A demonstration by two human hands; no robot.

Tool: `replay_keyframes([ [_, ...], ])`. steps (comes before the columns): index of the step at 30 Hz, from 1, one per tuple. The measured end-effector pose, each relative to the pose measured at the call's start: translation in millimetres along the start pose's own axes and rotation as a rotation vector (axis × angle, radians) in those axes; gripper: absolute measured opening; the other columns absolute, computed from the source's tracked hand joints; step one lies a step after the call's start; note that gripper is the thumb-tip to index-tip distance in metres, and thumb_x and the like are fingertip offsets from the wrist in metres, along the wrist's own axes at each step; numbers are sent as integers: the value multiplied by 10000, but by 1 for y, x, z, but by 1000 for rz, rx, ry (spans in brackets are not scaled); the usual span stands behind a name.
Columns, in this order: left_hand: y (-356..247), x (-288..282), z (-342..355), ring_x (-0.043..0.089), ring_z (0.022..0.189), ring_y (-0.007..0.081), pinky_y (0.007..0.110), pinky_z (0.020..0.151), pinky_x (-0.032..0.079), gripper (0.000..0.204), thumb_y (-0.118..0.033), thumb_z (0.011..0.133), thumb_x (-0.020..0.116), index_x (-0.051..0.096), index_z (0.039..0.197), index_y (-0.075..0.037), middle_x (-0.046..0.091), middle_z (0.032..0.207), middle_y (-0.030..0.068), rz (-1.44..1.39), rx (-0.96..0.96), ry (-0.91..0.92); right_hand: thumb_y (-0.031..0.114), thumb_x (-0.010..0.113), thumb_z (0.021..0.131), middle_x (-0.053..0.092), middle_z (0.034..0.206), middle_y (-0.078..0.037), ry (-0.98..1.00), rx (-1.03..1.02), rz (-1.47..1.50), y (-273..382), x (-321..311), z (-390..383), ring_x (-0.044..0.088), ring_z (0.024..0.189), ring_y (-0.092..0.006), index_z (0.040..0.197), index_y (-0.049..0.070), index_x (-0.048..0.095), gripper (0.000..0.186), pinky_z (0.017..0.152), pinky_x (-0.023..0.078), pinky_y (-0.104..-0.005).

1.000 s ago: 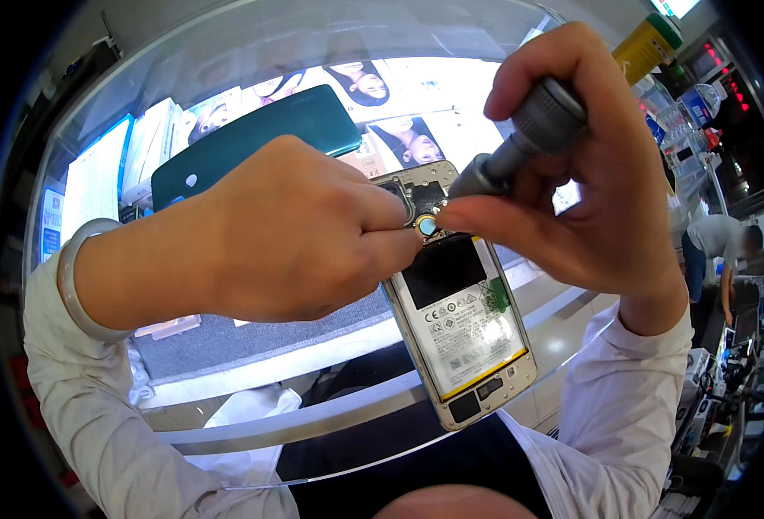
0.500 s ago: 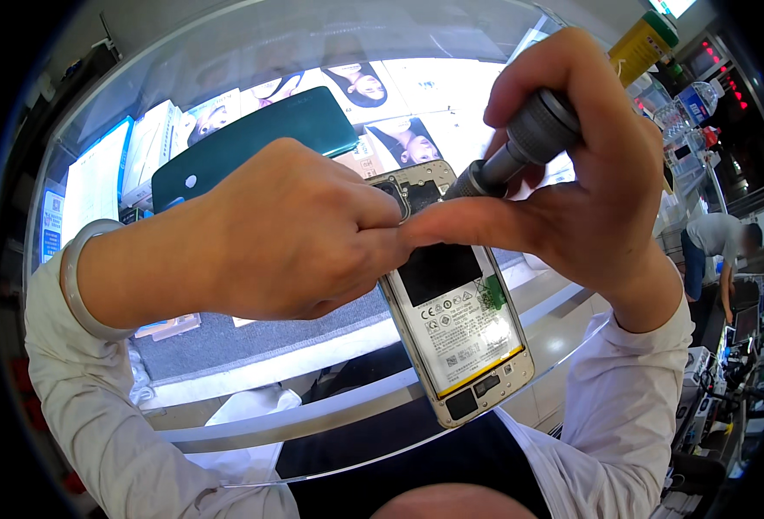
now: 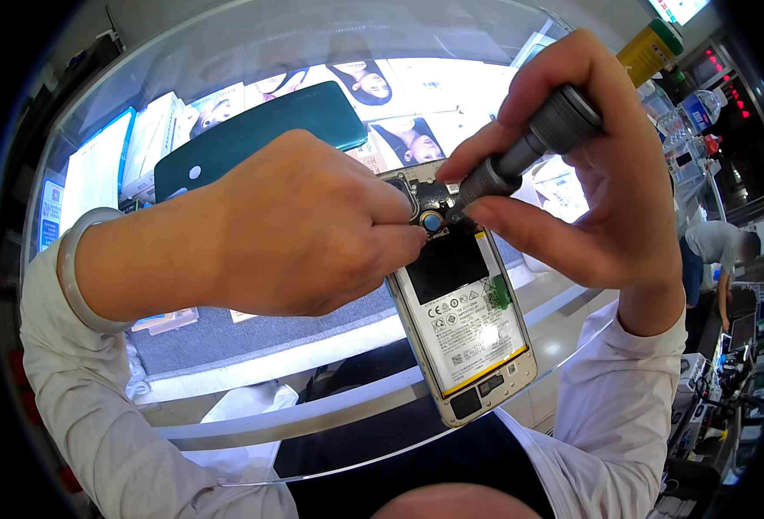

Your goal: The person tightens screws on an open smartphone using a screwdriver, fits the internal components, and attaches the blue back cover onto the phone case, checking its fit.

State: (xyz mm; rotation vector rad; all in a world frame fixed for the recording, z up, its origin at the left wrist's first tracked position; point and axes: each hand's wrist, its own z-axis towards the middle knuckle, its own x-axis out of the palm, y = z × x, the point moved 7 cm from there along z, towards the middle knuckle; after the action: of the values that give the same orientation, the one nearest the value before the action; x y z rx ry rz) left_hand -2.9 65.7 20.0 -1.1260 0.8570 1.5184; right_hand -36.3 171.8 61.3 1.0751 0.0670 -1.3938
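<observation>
My left hand [image 3: 304,242] is closed at the left side of an opened phone [image 3: 468,346], gripping its upper part, with some fingertips hidden. The phone shows a white battery, a black patch and a round blue part [image 3: 432,221] near its top. My right hand [image 3: 615,216] holds a dark grey screwdriver [image 3: 542,130] slanted down, its tip just right of the blue part at the phone's upper section. A teal back cover [image 3: 252,130] lies on the lit display case behind my left hand.
A curved glass-topped display case [image 3: 209,363] holds boxes [image 3: 144,143] and portrait cards. A yellow canister [image 3: 645,56] and plastic bottles [image 3: 693,112] stand at the right rear. A person [image 3: 715,251] bends over a cluttered counter at the far right.
My right thumb has drawn back from over the round part, uncovering it again, and the screwdriver handle has shifted slightly right. My left hand stays at the phone.
</observation>
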Motion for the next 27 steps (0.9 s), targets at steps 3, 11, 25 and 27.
replay_keyframes([
  [3,1,2,-3,505,449,147,275,374,368,253,-49,580,660,625,831,-42,543,660,10,-17,22,-105,92,824,611,519,744,-38,31,-19,-266,14,-1,0,632,757,-141,956,37,432,525,635,511,-230],
  [11,0,0,-2,481,450,143,278,379,370,254,-46,553,655,612,802,-64,528,664,1,15,-1,-22,57,791,644,574,737,-46,111,-106,-167,17,5,-1,612,690,-106,967,41,408,501,583,452,-180],
  [25,0,3,-3,472,465,124,276,361,341,315,-66,590,654,624,903,-70,439,593,-23,49,-34,-48,24,703,737,613,761,-115,-206,-158,40,5,-28,1,647,678,-181,996,14,430,376,540,519,-233],
  [27,-1,3,-5,462,452,122,276,355,328,327,-69,595,660,623,920,-65,401,561,-20,47,-35,-78,33,655,788,628,758,-118,-329,-124,-11,-12,-62,5,653,689,-174,996,22,446,295,537,513,-214],
])
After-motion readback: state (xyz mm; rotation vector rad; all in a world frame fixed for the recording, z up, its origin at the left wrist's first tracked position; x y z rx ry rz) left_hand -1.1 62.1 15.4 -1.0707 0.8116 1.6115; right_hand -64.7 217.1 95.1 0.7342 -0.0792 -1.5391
